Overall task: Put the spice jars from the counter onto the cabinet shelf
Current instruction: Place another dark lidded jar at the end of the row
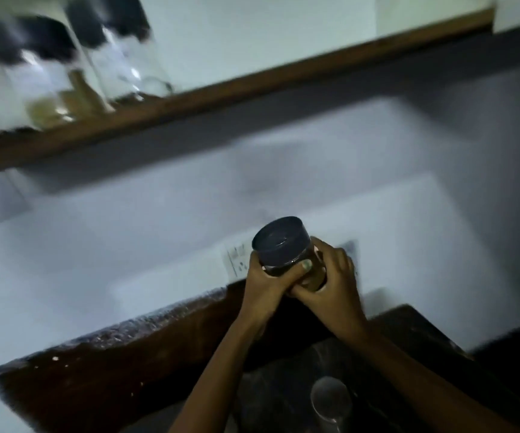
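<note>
So we've got a spice jar [286, 254] held up in the air with both hands, roughly in the middle of the view and a bit toward 5 o'clock. It's a clear jar with a wide black screw lid, and the lid is tilted toward us so we see its flat top. There's something brownish inside, though the lighting is dim and we can't tell what.

The left hand [265, 285] wraps the jar from the 9 o'clock side, thumb lying across the front just under the lid. The right hand [330, 282] closes in from 3 o'clock, its fingers [333, 257] curled tight around the back and lower part of the glass. Both sets of fingers are pressed onto the jar, with the jar sandwiched between the two palms and only the lid sticking out above them.

The jar sits well above the dark counter [111, 370] and well below the wooden shelf [252, 85], which runs across at 12 o'clock. Up at 10 o'clock on that shelf we see a blurry cluster of black-lidded jars [65, 73] standing side by side.

At 6 o'clock a clear glass [330, 401] stands on the counter.
</note>
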Demonstrator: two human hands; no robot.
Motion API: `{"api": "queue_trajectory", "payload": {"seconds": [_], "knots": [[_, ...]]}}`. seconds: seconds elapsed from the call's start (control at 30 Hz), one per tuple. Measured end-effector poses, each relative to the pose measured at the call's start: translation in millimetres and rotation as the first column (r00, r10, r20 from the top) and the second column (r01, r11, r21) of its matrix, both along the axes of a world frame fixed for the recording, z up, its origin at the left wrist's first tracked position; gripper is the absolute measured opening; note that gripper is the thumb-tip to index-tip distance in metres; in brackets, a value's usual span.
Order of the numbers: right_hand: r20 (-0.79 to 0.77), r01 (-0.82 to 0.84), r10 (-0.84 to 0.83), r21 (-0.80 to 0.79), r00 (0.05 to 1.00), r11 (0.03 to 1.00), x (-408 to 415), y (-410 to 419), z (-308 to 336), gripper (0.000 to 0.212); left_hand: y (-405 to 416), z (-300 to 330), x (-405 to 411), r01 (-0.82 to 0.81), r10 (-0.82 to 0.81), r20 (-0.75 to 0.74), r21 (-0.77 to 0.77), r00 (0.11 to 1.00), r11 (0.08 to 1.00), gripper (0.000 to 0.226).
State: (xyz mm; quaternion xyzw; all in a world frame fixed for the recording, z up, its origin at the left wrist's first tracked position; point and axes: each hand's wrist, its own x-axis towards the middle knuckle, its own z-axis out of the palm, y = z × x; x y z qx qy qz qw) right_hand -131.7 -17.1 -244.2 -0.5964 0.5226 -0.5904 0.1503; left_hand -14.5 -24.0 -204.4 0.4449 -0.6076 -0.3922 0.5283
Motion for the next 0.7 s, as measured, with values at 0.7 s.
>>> {"api": "queue_trajectory", "payload": {"seconds": [0.7], "knots": [[0.216, -0.189, 0.287, -0.385, 0.933, 0.903, 91, 67, 160, 0.085, 71, 152, 67, 0.136, -0.163, -0.229, -0.128, 0.96, 0.982, 0.064]]}}
